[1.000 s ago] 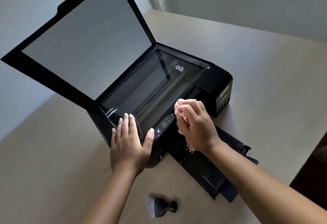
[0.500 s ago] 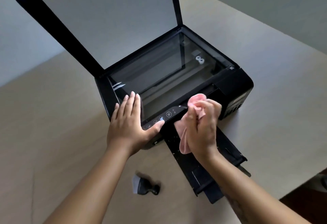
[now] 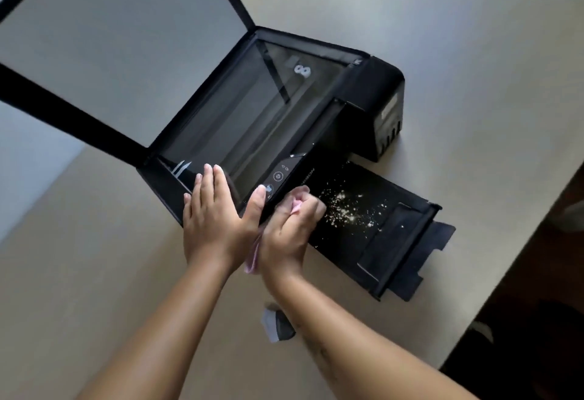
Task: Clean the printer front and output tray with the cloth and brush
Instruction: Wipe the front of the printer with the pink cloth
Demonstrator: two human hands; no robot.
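Pressing the left hand (image 3: 218,219) flat on the near front corner of the black printer (image 3: 373,99), fingers straight and together, thumb spread toward the control panel (image 3: 279,175). Gripping the pink cloth (image 3: 252,259) in the right hand (image 3: 289,225), fingers curled tightly round it, and holding it against the printer front just below that panel, a loose end hanging between the two wrists. Showing the output tray (image 3: 395,241) pulled out on the tan table (image 3: 442,36), speckled with white crumbs (image 3: 344,206) just beside the right hand. Showing the scanner lid (image 3: 110,36) standing raised over the glass (image 3: 252,108). Showing the brush (image 3: 278,325) lying on the table, partly hidden by the right forearm.
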